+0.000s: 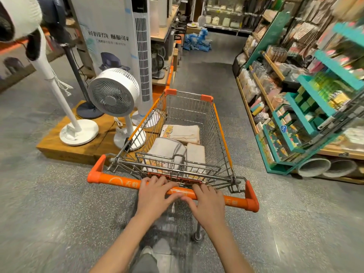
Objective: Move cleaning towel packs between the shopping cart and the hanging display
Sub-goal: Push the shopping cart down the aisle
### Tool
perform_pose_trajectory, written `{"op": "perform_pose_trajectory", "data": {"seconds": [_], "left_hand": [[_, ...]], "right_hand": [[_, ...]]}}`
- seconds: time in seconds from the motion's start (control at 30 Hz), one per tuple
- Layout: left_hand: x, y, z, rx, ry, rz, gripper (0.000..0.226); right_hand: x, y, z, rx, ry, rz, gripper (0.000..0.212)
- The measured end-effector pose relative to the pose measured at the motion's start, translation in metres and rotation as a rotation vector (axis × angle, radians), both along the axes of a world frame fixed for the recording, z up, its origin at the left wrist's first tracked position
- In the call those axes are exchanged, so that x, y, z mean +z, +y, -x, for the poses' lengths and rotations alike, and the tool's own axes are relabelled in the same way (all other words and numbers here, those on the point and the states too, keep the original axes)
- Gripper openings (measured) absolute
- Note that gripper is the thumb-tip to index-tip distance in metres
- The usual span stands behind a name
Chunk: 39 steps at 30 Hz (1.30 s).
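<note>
Because the towel packs (178,142) ride in the cart (220,123), my left hand (155,191) and right hand (206,200) curl over its handle (110,179) to steer.

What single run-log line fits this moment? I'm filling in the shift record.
phase: pushing cart | left hand: on cart handle | right hand: on handle | towel packs: in shopping cart | teal rack: to right

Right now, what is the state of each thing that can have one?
Left hand: grips the orange cart handle.
Right hand: grips the same handle.
Shopping cart: upright, holding towel packs.
Towel packs: lying flat in the basket.
White desk fan: upright; blades hidden.
</note>
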<state>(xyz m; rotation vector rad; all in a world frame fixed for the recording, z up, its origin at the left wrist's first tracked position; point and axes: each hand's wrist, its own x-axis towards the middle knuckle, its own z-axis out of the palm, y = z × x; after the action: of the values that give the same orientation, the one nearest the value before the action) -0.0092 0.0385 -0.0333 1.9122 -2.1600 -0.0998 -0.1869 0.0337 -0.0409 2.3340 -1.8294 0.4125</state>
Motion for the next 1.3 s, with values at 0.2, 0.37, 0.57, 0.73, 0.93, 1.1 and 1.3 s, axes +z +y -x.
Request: {"op": "perform_pose_trajectory", "data": {"seconds": [0.2,0.37,0.57,0.73,0.93,1.1,1.3], "left_hand": [[0.009,-0.011,0.010,-0.005,-0.008,-0.040,0.084],[0.013,-0.029,0.018,-0.012,0.014,-0.069,0.091],[0.020,-0.061,0.008,-0.055,-0.027,-0.209,0.060],[0.019,-0.089,-0.002,0.013,-0.018,-0.167,0.073],[0.022,-0.134,0.002,0.009,-0.037,-0.167,0.067],[0.025,-0.180,0.001,0.007,-0.042,-0.197,0.067],[0.019,-0.237,-0.003,-0.002,-0.077,-0.181,0.074]], "right_hand": [[-0.001,-0.013,0.009,-0.005,0.002,0.002,0.057],[0.002,-0.033,0.019,-0.003,0.038,-0.050,0.049],[0.014,-0.061,0.025,0.049,0.018,-0.251,0.073],[0.021,-0.087,0.023,0.026,0.016,-0.304,0.083],[0.025,-0.132,0.023,-0.019,0.022,-0.342,0.086],[0.025,-0.178,0.021,-0.023,0.027,-0.355,0.072],[0.023,-0.230,0.017,-0.033,0.009,-0.325,0.086]]}}
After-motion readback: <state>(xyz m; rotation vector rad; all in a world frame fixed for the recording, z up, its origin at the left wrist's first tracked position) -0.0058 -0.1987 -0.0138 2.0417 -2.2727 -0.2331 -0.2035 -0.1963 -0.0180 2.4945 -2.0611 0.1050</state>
